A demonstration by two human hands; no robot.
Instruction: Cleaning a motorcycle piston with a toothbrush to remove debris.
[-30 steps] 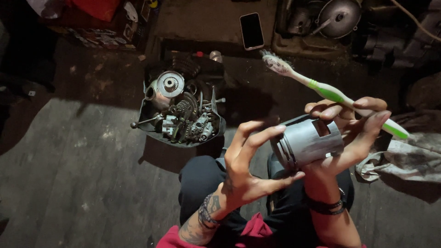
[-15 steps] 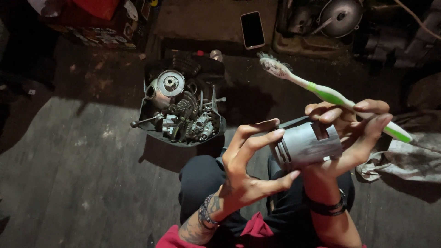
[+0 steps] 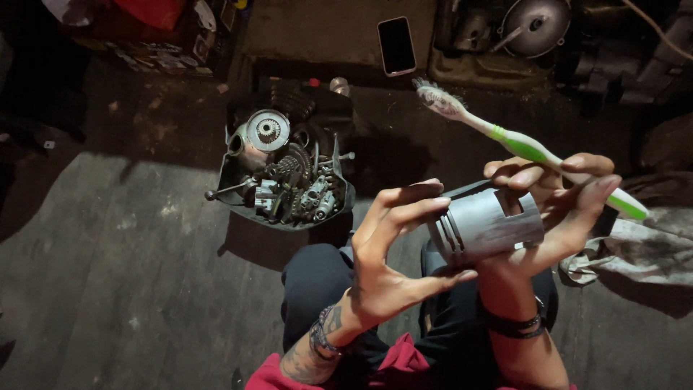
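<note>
A grey metal piston (image 3: 487, 225) with ring grooves and a square cut-out lies on its side between both hands, above my knees. My right hand (image 3: 556, 206) cups its skirt end and also pinches a green and white toothbrush (image 3: 520, 144), whose dirty bristles point up and left. My left hand (image 3: 393, 249) is spread, with its fingertips on the piston's crown end.
A black tray (image 3: 231, 189) full of gears, shafts and small metal parts sits on the concrete floor ahead. A phone (image 3: 397, 45) lies farther back, beside engine parts (image 3: 530, 29). A dirty rag (image 3: 635, 253) lies at right.
The piston and both hands have shifted slightly lower and right. The toothbrush has tilted with them. My left fingers stay on the crown end.
</note>
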